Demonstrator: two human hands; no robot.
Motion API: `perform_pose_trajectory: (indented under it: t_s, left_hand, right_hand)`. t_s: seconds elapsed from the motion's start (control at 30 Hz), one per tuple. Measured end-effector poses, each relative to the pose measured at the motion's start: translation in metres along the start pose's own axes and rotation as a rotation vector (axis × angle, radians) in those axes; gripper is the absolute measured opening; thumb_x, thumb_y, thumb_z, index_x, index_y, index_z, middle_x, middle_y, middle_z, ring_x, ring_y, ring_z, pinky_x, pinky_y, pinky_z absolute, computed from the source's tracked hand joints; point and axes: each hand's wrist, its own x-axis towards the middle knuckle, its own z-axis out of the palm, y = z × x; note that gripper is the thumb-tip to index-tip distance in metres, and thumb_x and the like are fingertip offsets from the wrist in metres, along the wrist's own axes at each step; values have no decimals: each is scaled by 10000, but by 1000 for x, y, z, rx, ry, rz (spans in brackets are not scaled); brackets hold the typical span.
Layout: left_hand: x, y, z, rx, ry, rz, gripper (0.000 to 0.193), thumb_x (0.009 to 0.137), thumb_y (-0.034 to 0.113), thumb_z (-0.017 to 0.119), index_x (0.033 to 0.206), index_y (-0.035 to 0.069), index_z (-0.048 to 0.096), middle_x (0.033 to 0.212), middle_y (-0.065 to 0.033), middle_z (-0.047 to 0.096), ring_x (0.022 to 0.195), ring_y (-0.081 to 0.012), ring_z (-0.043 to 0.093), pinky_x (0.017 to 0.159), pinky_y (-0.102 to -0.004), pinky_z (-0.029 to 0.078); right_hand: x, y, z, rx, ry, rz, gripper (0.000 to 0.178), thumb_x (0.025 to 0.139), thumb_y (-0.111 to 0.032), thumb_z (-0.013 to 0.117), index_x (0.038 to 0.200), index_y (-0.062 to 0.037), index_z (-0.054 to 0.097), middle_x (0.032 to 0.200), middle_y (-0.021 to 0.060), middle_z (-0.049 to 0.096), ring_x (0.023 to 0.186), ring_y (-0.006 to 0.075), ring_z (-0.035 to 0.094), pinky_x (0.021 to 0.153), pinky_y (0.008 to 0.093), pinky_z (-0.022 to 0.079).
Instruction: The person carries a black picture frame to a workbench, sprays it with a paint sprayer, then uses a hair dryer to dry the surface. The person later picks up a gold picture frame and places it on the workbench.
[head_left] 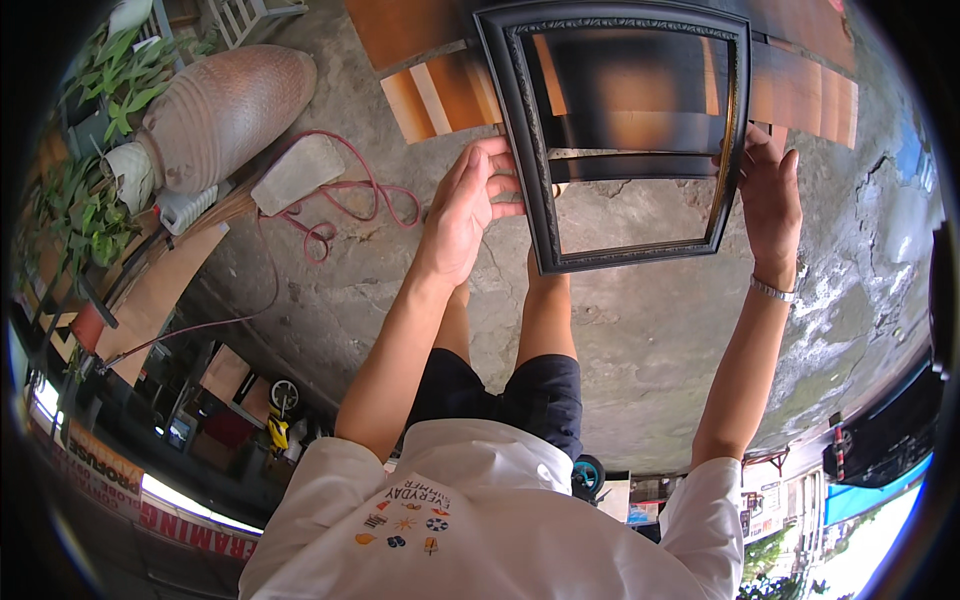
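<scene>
A black picture frame [632,256] with a carved inner border is held up between my hands, its opening bare of glass or backing. My left hand [470,205] grips the left side, fingers reaching behind the moulding. On the opposite side, my right hand [772,205] holds the frame's edge, its fingertips partly hidden behind it. Through the opening show dark-stained boards and a black bar [640,168] lying below; whether that bar belongs to another frame I cannot tell.
Brown boards with dark stains [440,97] lie under the frame on the cracked concrete floor [640,330]. To the left are a large clay jar [235,110], a concrete block [298,175], a looped red hose [375,190] and leafy plants [110,80].
</scene>
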Motion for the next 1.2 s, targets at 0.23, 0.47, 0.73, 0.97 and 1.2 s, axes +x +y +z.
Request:
perform_pose_trajectory:
  t_s: [0.23,0.47,0.73,0.97,1.2]
  left_hand:
    - [5,-4,9,-6,21,-6,641,1024,567,341,1340,22,458,1229,-110,582,1071,-207,585,925,-407,460]
    - [23,-21,8,-20,61,-64,626,1024,559,357,1326,25,485,1203,-91,580,1057,-198,577,935,-411,459]
    - [86,-65,-1,39,185,-151,639,1017,574,373,1321,33,524,1181,-82,589,1075,-199,558,975,-407,436]
    - [91,-61,8,94,212,-88,620,1030,527,387,1340,1,497,1229,-119,582,1136,-225,559,984,-420,444]
    - [62,-56,3,275,397,-85,524,1050,452,397,1298,8,527,1264,-165,595,1154,-272,606,987,-416,465]
  right_hand:
    - [6,-1,-13,9,-20,29,668,1026,-575,314,1315,-8,515,1218,73,601,1121,227,549,997,383,375]
    - [12,4,-17,-8,45,27,623,1053,-513,314,1316,5,537,1168,59,630,1095,191,584,988,372,425]
    - [46,22,-23,-328,240,112,653,1030,-531,414,1292,42,584,1108,74,661,991,145,604,893,292,454]
    - [47,19,-18,-576,336,56,619,1033,-504,439,1283,41,594,1107,99,670,961,158,622,874,290,472]
    - [23,16,-15,-769,545,-174,395,1014,-333,572,1166,27,632,1045,114,672,879,157,616,796,299,498]
